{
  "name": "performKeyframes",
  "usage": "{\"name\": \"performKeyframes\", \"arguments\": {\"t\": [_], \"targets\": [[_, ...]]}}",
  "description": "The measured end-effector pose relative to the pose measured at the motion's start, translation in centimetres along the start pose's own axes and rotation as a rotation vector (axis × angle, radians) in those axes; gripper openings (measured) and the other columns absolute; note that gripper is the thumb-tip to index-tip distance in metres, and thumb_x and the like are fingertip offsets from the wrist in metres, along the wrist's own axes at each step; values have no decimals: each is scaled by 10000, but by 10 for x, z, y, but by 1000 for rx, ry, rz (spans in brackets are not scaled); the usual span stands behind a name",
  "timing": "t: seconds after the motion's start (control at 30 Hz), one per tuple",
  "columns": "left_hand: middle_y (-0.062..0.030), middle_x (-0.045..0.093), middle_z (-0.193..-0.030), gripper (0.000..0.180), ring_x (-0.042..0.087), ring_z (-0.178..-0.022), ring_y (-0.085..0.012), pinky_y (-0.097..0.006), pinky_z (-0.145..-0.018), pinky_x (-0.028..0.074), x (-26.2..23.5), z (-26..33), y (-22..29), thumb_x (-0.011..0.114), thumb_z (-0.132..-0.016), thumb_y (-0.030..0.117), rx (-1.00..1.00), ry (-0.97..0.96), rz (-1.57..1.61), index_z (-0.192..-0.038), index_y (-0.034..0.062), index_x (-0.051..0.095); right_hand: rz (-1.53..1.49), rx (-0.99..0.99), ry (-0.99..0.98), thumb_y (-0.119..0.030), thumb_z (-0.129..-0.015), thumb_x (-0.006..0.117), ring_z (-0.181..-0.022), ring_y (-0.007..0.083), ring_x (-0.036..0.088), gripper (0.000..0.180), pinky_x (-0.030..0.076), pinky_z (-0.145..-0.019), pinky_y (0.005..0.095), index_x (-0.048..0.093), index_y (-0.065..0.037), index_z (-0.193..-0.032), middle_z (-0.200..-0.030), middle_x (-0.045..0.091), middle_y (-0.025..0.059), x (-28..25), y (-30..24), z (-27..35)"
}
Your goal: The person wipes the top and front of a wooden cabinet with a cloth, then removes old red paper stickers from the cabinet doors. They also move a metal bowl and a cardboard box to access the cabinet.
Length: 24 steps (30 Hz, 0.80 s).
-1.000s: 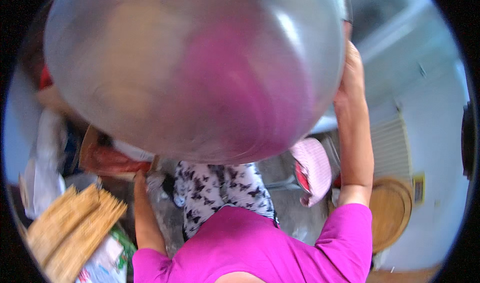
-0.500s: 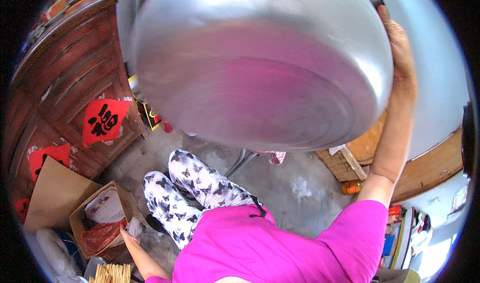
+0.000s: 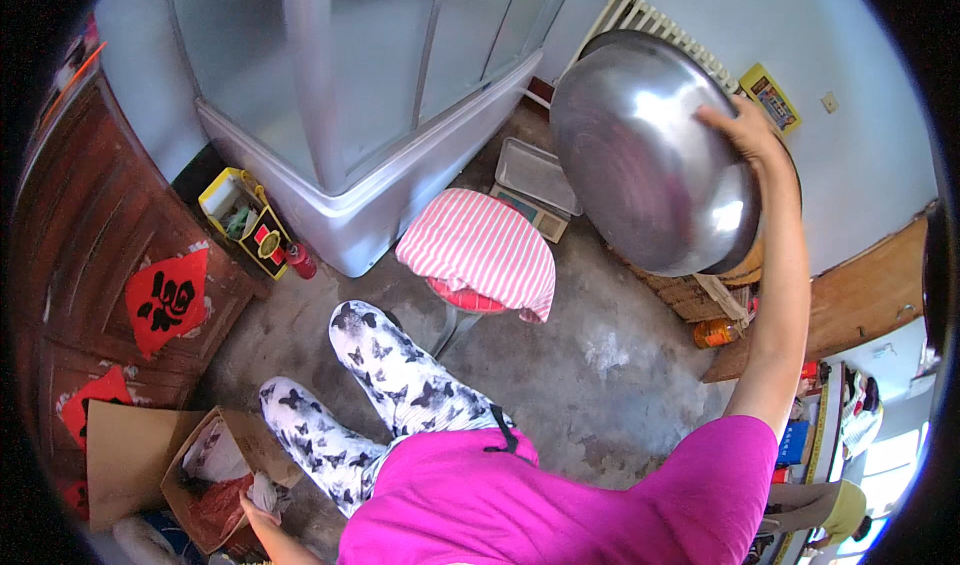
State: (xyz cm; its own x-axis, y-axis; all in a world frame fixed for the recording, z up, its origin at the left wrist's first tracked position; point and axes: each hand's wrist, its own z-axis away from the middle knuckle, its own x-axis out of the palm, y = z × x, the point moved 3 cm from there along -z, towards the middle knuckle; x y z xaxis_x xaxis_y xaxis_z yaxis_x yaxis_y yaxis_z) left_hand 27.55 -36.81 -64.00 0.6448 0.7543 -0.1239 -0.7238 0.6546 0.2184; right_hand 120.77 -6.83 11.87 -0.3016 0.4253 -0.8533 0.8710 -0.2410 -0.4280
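Observation:
A large, shiny metal basin (image 3: 650,160) is held up on its side at the right, its rounded outside toward me. My right hand (image 3: 748,133) grips its right rim, the arm stretched out. Low at the left, my left hand (image 3: 260,515) hangs beside an open cardboard box (image 3: 185,465), fingers extended and seemingly holding nothing. A crumpled white piece (image 3: 263,492) shows right next to those fingers. Red plastic (image 3: 220,510) and white wrapping lie inside the box. In front of my knees is a stool with a pink-and-white striped cloth (image 3: 480,245) over its seat.
A glass shower enclosure (image 3: 340,205) stands ahead, with a scale (image 3: 540,180) on the floor nearby. A brown wooden door-like panel (image 3: 90,195) is at the left. An orange bottle (image 3: 714,333) stands by a wooden crate. What looks like another person (image 3: 830,505) is far right.
The basin has swung from overhead to the right and farther off, with my right hand still on it. The striped cloth and shower enclosure are now uncovered. My left hand has dropped slightly.

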Motion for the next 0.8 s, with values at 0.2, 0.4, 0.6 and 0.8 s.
{"name": "performKeyframes", "arguments": {"t": [0.2, 0.4, 0.6, 0.8], "targets": [[-105, 513, -1527, 942, 408, -1424, -370, -600, -1131, 272, -16, 76, 0, 336, -837, 852, -27, 24, 91, -1540, 240, 470, 229, -180, -64, -467, -752, 856, -1016, 337, 710, 683, 523, -926, 399, 672, -4, -1220, -1082, 739, 207, 112, 74, -73], [-111, 498, -1537, 947, 396, -1433, -372, -592, -1139, 269, -20, 107, -16, 340, -842, 849, 119, 28, 25, -1546, 226, 454, 439, -310, -8, -454, -799, 809, -1107, 409, 655, 658, 517, -886, 498, 596, -95, -1307, -1167, 698, 213, 221, 100, -75], [-118, 482, -1547, 954, 383, -1442, -374, -585, -1147, 266, 2, 120, -5, 344, -848, 847, 170, 32, -41, -1553, 212, 439, 476, -370, 51, -375, -784, 819, -970, 361, 683, 488, 500, -829, 482, 613, -97, -1128, -1013, 712, 139, 295, 157, -51], [-124, 467, -1557, 961, 371, -1450, -376, -577, -1154, 263, 20, 130, 14, 348, -854, 844, 210, 44, -94, -1560, 197, 423, 468, -456, 123, -337, -773, 808, -919, 289, 647, 387, 447, -819, 419, 635, -108, -1033, -918, 672, 77, 345, 184, -29]]}}
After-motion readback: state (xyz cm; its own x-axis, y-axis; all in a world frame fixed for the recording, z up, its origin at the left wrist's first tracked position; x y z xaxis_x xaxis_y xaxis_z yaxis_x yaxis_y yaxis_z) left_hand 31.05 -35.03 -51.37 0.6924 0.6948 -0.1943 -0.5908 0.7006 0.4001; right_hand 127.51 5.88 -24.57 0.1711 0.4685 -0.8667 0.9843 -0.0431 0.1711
